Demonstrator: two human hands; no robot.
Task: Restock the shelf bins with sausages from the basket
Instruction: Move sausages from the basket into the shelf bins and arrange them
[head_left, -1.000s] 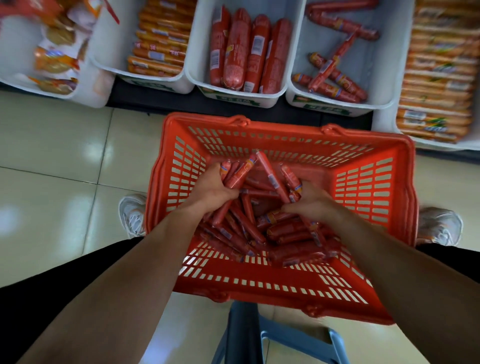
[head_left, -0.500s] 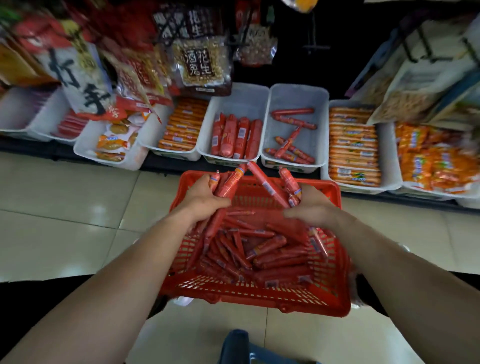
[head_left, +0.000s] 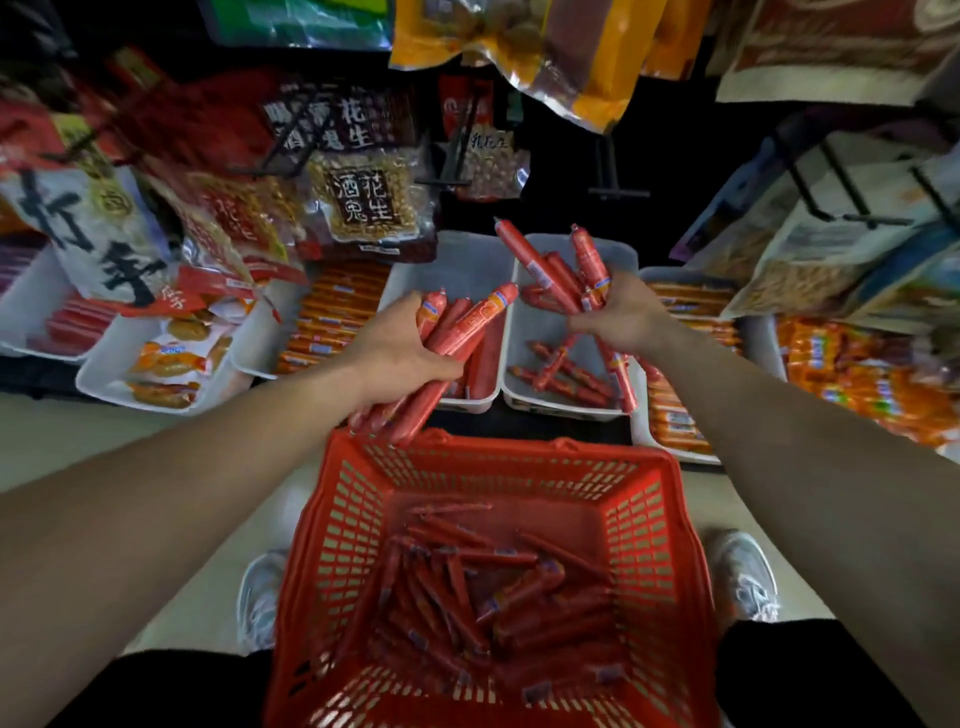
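Left hand (head_left: 400, 348) clenched round sausage bundle (head_left: 457, 338) over shelf bin (head_left: 457, 260); right hand (head_left: 618, 317) grips another; more in basket (head_left: 644, 519); slick, light, firm casings; grab mid-length.

sausages (head_left: 483, 587) in basket (head_left: 332, 525), shelf bins (head_left: 563, 410) behind it

Sausage-filled hands (head_left: 400, 348) above shelf bins (head_left: 566, 322)

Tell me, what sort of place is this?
Most likely a small grocery shop's snack aisle. White shelf bins hold packaged sausages, bags of peanuts hang on hooks above, and a red shopping basket of sausages sits on the tiled floor.
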